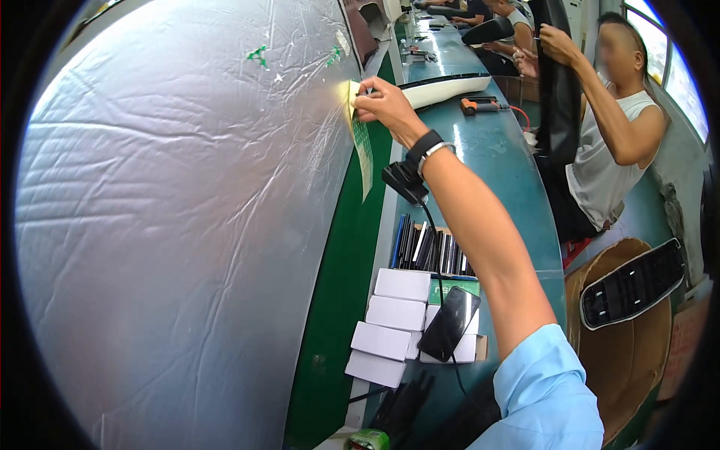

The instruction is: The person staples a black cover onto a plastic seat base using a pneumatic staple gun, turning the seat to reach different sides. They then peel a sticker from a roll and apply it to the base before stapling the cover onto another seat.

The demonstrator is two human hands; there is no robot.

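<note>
My right hand [384, 105] is raised at the edge of a large silver, foil-like sheet [187, 195]. Its thumb and fingers pinch the top of a pale yellow strip with a green pattern [363, 161]. The strip's lower part hangs down in front of a green surface. Around the wrist are a black band and a bracelet, with a small black device [405, 182] and its cable beside them. Green scraps [258, 56] cling to the sheet's upper part. My left hand is out of view.
White boxes [394, 313] and a black phone [450, 322] lie on the blue-green bench [517, 195], below a row of thin upright items [429, 247]. An orange-black tool [480, 106] lies farther up. Right, a co-worker [611, 165] holds a long black piece; a cardboard container [622, 360] stands nearby.
</note>
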